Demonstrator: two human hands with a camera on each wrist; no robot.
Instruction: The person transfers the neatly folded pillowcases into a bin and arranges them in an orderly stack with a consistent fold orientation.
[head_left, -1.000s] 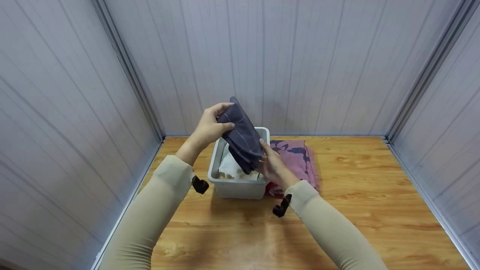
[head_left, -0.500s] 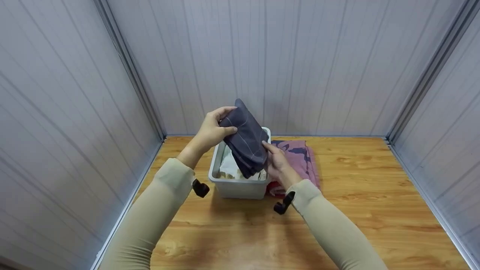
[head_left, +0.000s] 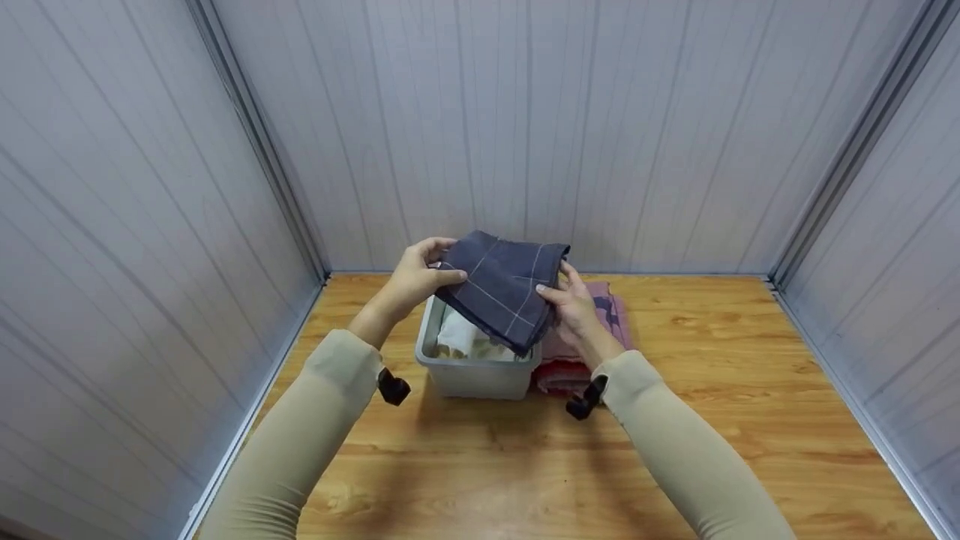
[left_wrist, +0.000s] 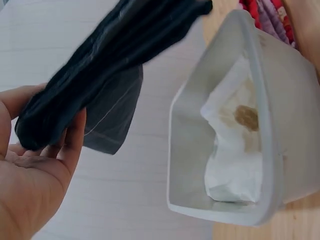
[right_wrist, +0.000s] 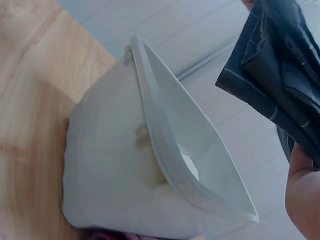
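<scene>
A dark blue-grey folded cloth (head_left: 501,281) with thin pale check lines is held in the air over a light grey plastic bin (head_left: 480,381). My left hand (head_left: 417,274) grips its left edge, thumb on top. At the right edge, my right hand (head_left: 576,307) pinches it between thumb and fingers. From the left wrist view, the folded layers (left_wrist: 95,65) sit between thumb and fingers, with a flap hanging lower. Several stacked layers (right_wrist: 280,65) show in the right wrist view. Inside the bin lies a white cloth (left_wrist: 232,172) with brown patches.
Right of the bin, partly behind my right hand, is a folded pink and dark-patterned cloth (head_left: 613,319), with red folds (head_left: 561,376) at its front. The wooden surface (head_left: 712,360) is bounded by pale panel walls (head_left: 660,135) at the back and both sides.
The dark cloth has turned from a steep slant to lie flatter and wider. My right hand has moved right and slightly up; my left hand has dropped a little.
</scene>
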